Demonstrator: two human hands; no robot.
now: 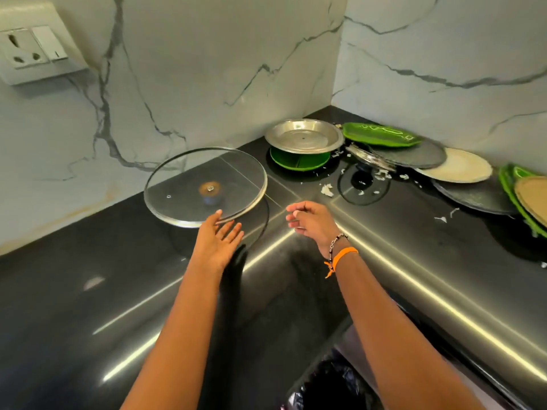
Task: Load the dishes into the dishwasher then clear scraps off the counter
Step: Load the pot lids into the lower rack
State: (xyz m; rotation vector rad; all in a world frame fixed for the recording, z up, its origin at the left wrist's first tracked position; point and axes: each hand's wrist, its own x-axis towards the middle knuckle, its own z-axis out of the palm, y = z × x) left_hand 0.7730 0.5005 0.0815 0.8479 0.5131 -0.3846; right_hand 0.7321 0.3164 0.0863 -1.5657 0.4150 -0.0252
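Note:
A large glass lid (204, 184) with a metal rim lies upside down and tilted on the black counter (88, 291). My left hand (217, 241) reaches under its near edge, palm up, fingers straight, thumb touching the rim. To the right, my right hand (307, 221) hovers above the counter with loosely curled fingers, holding nothing. In the corner a steel plate (305, 137) sits on a green dish (299, 162). White scraps (327, 189) lie scattered near a second glass lid (364, 183).
More dishes are piled along the right wall: a green leaf-shaped plate (381, 134), dark round plates (414, 156), a cream plate (455, 165) and green and tan plates (529, 199). A black bin liner (325, 386) shows below the counter edge. A wall socket (32, 51) sits top left.

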